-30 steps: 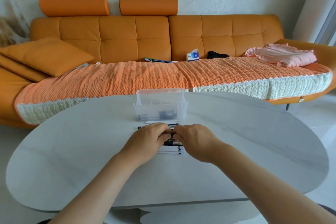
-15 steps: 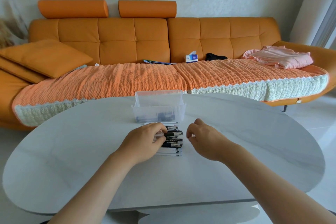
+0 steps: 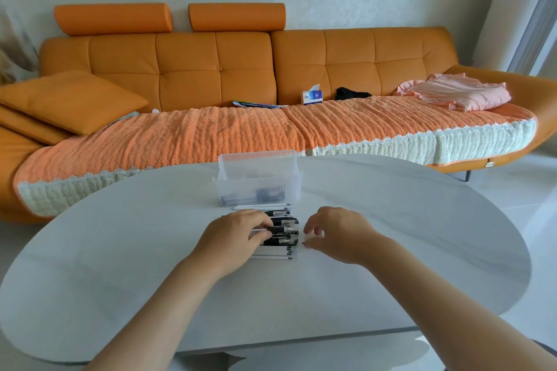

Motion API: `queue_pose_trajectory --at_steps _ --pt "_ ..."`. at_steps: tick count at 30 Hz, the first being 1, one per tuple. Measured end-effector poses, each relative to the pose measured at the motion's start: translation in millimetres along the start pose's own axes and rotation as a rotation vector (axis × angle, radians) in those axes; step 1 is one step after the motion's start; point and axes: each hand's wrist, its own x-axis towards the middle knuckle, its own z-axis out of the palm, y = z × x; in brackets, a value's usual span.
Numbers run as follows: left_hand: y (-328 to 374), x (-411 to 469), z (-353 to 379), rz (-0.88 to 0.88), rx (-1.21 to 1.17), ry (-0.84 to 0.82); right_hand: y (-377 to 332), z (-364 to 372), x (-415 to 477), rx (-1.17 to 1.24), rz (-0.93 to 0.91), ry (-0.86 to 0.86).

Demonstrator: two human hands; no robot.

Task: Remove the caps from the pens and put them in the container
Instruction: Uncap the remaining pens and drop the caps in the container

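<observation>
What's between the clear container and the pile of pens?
In the head view, one slim white pen lies crosswise on the table, right in front of the container and just beyond the pile of pens.

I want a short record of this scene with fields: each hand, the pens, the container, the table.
left hand: fingers curled over the pens, holding one
right hand: right of the row, fingertips pinched; on what, too small to tell
pens: lying side by side in a row
container: clear plastic, behind the pens, dark pieces inside
table: white, oval
</observation>
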Motion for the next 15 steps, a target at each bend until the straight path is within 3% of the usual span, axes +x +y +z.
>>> queue_pose_trajectory --at_steps 7,15 --pt "3 1 2 0.027 -0.007 0.013 -12 -9 -6 -0.020 -0.149 0.077" --pt "7 1 3 0.052 -0.007 0.049 -21 -3 -1 -0.070 -0.202 0.047"
